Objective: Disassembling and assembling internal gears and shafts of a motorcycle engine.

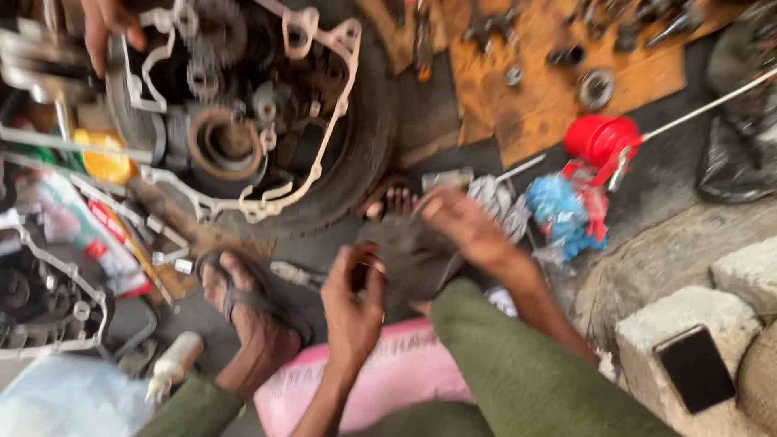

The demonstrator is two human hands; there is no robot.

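Left hand (353, 301) curls half-closed around a small dark ring-shaped part (374, 271), the thumb and fingertips pinching it, though blur hides the exact grip. Right hand (463, 225) is closed on the top edge of a dark grey rag (413, 260), which hangs between the two hands, just above the person's green-trousered knee (518, 364). Whether the rag touches the part cannot be told. Below the hands lies a pink sack (396, 368) on the floor. A sandalled foot (247, 311) rests to the left of the left hand, and toes of the other foot (392, 202) show beyond the rag. Farther off, an opened engine case (243, 113) with gears sits on a tyre (364, 154); another person's hand (105, 28) touches its upper left edge. A red oil can (600, 139) and a blue and red cloth bundle (566, 212) lie to the right of the right hand. A dark phone (694, 368) lies on a concrete block (655, 324) at the lower right.
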